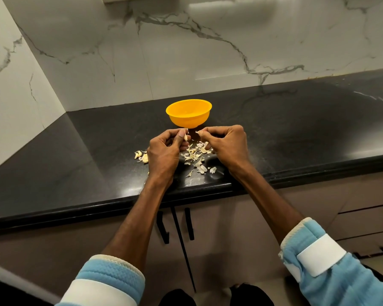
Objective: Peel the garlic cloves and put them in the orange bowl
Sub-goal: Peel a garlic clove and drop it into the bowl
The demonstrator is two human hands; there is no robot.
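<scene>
Orange bowl point(188, 115), black speckled tabletop point(75, 155), white marble wall point(186, 51) with grey veins, pale cream garlic skins point(195, 155), light blue sleeves point(111, 277) with white bands

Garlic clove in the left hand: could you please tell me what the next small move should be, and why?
Probably the right hand should drop its scrap of skin onto the peel pile below. The scrap looks torn free of the garlic clove that the left hand pinches, and some skin seems to remain on it, so that hand must be free to pull again.
</scene>
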